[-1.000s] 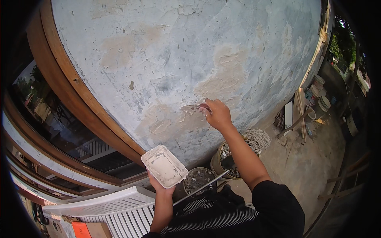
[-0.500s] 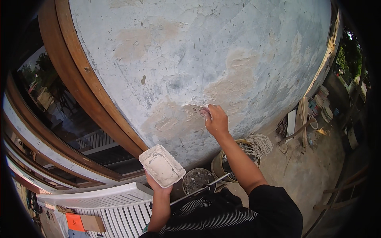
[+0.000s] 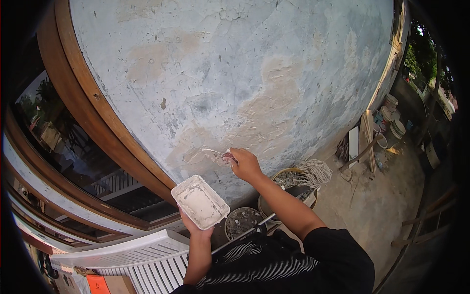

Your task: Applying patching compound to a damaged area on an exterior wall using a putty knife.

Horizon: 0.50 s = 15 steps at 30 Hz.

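My right hand (image 3: 246, 164) grips a putty knife (image 3: 215, 156) by its handle, with the blade against the lower part of the wall (image 3: 220, 73). Around the blade, beige filler patches (image 3: 267, 105) spread over the worn pale blue-grey paint. Below and to the left, my left hand (image 3: 195, 226) holds up a white rectangular tub (image 3: 200, 201) from underneath, its fingers mostly hidden. Pale filler coats the inside of the tub.
Two buckets of rubble stand at the wall's foot, the nearer bucket (image 3: 243, 223) beside one topped by a mop head (image 3: 316, 171). A wooden window frame (image 3: 105, 122) borders the wall at left. A white slatted bench (image 3: 152, 259) is at lower left; boards (image 3: 367, 139) lean at right.
My right hand has moved left and down along the wall with the putty knife. My left hand and the tub stay nearly in place; the view has shifted slightly.
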Tool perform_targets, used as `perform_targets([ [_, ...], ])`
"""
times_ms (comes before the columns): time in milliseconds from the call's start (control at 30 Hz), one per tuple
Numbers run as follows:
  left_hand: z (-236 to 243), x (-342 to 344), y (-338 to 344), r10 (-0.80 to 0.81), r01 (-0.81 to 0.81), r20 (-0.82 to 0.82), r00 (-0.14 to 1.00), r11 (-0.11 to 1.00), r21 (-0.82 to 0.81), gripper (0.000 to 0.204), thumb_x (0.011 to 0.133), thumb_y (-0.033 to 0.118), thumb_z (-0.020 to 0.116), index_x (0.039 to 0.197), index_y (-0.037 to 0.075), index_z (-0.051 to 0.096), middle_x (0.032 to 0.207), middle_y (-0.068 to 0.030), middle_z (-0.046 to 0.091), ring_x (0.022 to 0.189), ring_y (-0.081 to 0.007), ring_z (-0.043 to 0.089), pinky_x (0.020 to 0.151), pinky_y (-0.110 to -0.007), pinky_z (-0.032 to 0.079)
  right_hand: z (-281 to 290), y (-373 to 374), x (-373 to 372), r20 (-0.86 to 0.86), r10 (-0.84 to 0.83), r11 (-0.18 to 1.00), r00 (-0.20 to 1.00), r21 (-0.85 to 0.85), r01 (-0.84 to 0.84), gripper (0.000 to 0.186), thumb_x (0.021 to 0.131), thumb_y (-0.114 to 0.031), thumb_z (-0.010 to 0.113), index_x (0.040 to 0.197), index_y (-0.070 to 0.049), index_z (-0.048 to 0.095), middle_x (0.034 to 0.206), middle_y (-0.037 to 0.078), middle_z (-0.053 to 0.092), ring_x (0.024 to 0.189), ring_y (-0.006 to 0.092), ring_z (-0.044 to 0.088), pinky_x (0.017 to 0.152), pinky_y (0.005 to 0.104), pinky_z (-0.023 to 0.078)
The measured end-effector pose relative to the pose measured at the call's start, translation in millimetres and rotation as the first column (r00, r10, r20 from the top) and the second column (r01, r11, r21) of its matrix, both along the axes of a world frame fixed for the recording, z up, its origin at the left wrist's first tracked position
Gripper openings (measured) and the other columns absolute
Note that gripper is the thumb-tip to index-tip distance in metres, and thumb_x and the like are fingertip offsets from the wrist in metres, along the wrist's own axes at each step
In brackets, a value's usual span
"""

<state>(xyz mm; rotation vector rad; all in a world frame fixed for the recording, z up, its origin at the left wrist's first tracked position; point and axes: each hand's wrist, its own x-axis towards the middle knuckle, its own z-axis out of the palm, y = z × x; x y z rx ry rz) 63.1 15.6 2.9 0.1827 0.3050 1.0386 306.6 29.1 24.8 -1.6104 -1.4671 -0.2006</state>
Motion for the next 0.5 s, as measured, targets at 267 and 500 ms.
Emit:
perform_targets([
  [267, -17, -22, 1, 0.081, -0.081, -0.005, 0.997, 0.996, -0.027, 0.052, 0.100, 0.051, 0.038, 0.136, 0.017, 0.054, 0.131, -0.0057, 0.062, 0.117, -0.0323, 0.061, 0.099, -0.055, 0.049, -38, -45, 13, -0.457, 0.032, 0.975, 0.889, -0.180, -0.127, 0.019, 0.089, -0.015, 0.068, 0.101, -0.001, 0.063, 0.090, 0.018, 0.070, 0.079, 0.0361, 0.066, 0.073, 0.0400, 0.051],
  [500, -17, -25, 3, 0.079, -0.079, 0.001, 0.997, 0.997, 0.002, 0.052, 0.100, 0.051, 0.039, 0.136, 0.018, 0.054, 0.132, -0.0054, 0.062, 0.117, -0.0321, 0.061, 0.100, -0.055, 0.048, -10, -27, 49, -0.529, -0.032, 0.993, 0.848, -0.113, -0.033, 0.023, 0.091, -0.020, 0.070, 0.097, 0.000, 0.062, 0.078, 0.017, 0.068, 0.070, 0.0321, 0.066, 0.067, 0.0366, 0.049],
])
